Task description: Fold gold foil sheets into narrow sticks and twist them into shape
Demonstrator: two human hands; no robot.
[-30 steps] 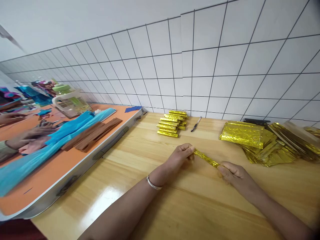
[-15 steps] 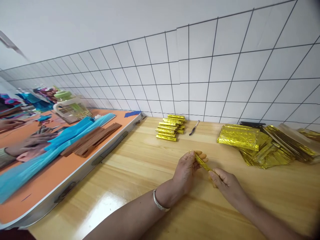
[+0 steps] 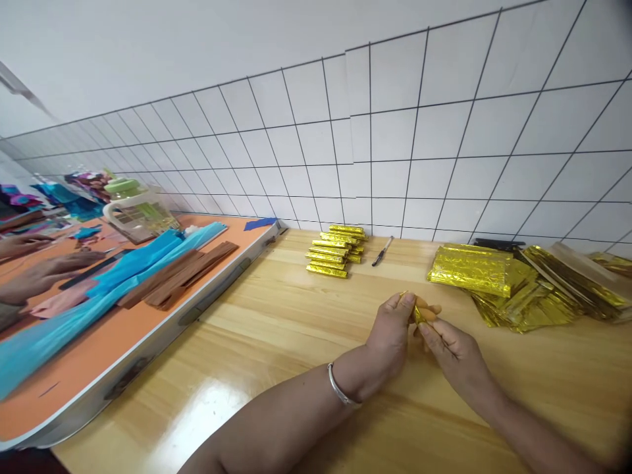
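Both my left hand and right hand pinch one gold foil piece close together, just right of and below the frame's centre, where I judge light, even fingertip pressure would bend it neatly without tearing.

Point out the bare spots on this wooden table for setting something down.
Bare wood runs between the orange tabletop and the left hand; a smaller patch lies between the pen and the gold sheets. Crowded: around those sheets, and where the gold rolls stack up.
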